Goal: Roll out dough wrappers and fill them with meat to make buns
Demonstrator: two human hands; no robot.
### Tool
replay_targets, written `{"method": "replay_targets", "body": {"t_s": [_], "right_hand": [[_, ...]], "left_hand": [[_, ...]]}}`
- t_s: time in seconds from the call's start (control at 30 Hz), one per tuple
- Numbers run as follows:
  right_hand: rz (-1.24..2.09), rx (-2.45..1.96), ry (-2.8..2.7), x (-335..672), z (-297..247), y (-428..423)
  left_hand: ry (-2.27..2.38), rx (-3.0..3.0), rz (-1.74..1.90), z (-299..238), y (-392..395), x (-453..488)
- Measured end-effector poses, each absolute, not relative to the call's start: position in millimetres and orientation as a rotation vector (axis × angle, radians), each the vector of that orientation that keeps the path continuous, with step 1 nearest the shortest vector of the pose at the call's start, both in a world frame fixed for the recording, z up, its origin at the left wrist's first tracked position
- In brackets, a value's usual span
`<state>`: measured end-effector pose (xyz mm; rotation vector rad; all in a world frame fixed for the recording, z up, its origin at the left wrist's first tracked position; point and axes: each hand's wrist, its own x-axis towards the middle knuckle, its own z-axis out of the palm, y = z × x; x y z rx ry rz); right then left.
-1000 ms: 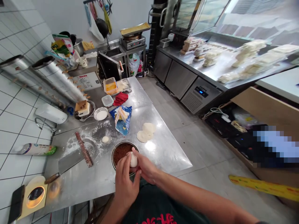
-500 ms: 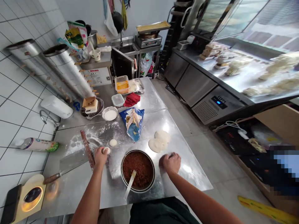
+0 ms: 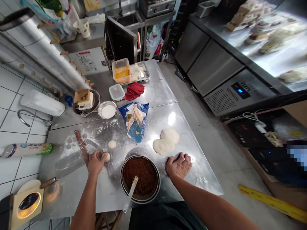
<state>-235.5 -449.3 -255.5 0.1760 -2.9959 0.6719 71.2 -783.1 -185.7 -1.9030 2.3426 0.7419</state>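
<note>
On the steel table (image 3: pixel 199 182), left hand (image 3: pixel 97 162) is touching a dough ball (image 3: pixel 107 157), grip unclear; right hand (image 3: pixel 179 165) is resting palm-down, fingers loosely spread. Flat rounds (image 3: pixel 165 142) are lying beyond it, apparently done; touched ball and second ball (image 3: pixel 112 144) are sitting unflattened, left of bowl (image 3: pixel 159 179).

Dough discs (image 3: pixel 165 142) on metal table (image 3: pixel 199 180)

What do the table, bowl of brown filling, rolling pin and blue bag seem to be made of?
Table: metal, likely stainless steel; grey, with shiny reflections. Bowl: probably metal, given its bright rim. Rolling pin: seemingly wood, from its mottled brown surface; finish unclear. Blue bag: probably plastic film, from its creases and sheen.
</note>
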Motion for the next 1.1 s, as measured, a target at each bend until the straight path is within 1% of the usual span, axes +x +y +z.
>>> {"method": "replay_targets", "body": {"t_s": [0.1,0.2,0.3,0.4,0.63,0.87,1.1], "right_hand": [[0.651,0.183,-3.028,-237.9,-258.1,-449.0],[0.645,0.198,-3.054,-240.0,-259.7,-449.4],[0.674,0.204,-3.057,-240.7,-258.4,-451.6],[0.708,0.208,-3.051,-240.8,-257.2,-454.0],[0.687,0.236,-3.04,-240.4,-260.1,-457.6],[0.685,0.246,-3.054,-238.9,-256.4,-460.2],[0.673,0.258,-3.039,-238.1,-260.9,-458.2]], "left_hand": [[2.408,-1.725,0.632,-193.4,-774.2,61.4],[2.544,-1.501,0.725,-196.1,-769.4,60.0],[2.467,-1.736,0.678,-196.4,-780.0,63.4],[2.312,-2.038,0.434,-202.8,-795.0,58.8],[2.309,-2.109,0.027,-227.6,-785.9,27.9],[2.292,-2.096,-0.109,-222.8,-794.0,18.6],[2.222,-2.166,-0.212,-232.5,-786.2,-2.7]]}}
